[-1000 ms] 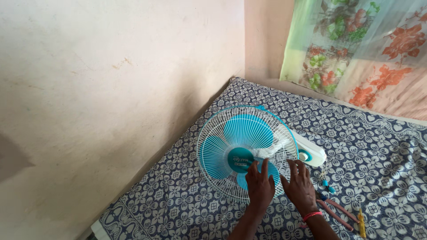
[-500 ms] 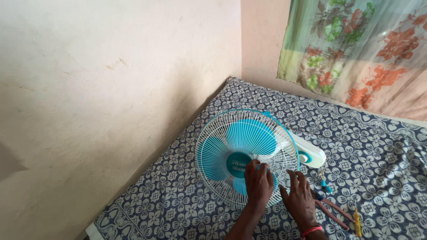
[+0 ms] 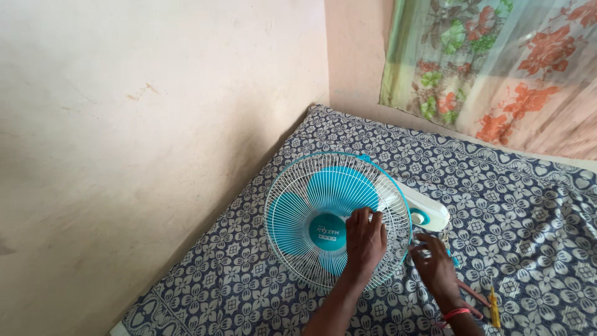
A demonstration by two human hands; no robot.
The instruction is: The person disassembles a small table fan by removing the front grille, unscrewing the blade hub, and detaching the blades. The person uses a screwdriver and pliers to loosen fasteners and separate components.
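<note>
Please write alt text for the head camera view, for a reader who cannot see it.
A person's left hand rests on the white wire grille of a turquoise-bladed table fan lying on a blue-and-white floral sheet. Their right hand touches the grille's right edge, with pliers and a yellow screwdriver nearby.

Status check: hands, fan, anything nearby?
Left hand flat on the fan's white grille. Right hand at the grille's rim, grip unclear. Pliers and yellow screwdriver on the patterned sheet.

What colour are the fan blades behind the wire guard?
Teal; the fan blades show through the white wire guard, clearest in the head view.
</note>
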